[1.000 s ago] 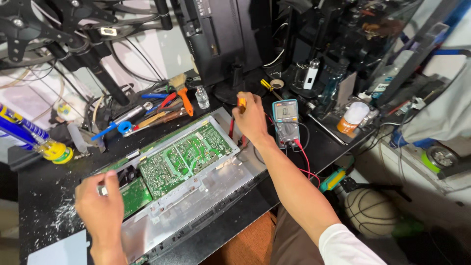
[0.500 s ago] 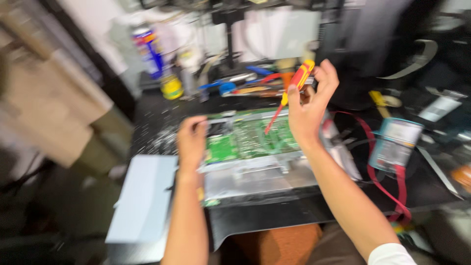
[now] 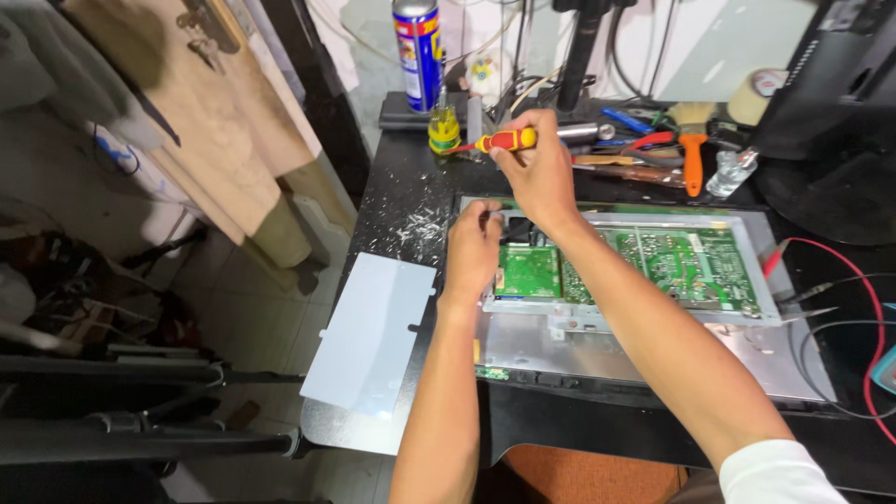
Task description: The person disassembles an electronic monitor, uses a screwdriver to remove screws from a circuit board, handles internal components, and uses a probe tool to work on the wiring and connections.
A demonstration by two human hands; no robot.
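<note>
Two hands are working over one metal chassis (image 3: 644, 350) lying on the dark surface (image 3: 392, 201), and two green boards are sitting inside it: a small board (image 3: 528, 272) at its left end and a larger board (image 3: 686, 266) to the right. The right hand (image 3: 539, 170) is closing its fingers around one screwdriver (image 3: 497, 142) with a red and yellow handle, holding it above the chassis's far left corner with the shaft pointing left. The left hand (image 3: 473, 250) is resting on the chassis edge just beside the small board, fingers curled and pinched at the corner; whether anything is between them cannot be told. One blue and yellow spray can (image 3: 418, 49) is standing at the back, with one small yellow bottle (image 3: 443, 129) in front of it. One orange-handled brush (image 3: 693, 149) is lying among tools at the far edge, near one small clear bottle (image 3: 730, 172). One pale sheet (image 3: 369, 331) is lying at the surface's left edge. Half a second ago the screwdriver was raised higher and slanted; now it is lower and nearly level, and the left hand has stayed at the corner. The view has swung left.
</note>
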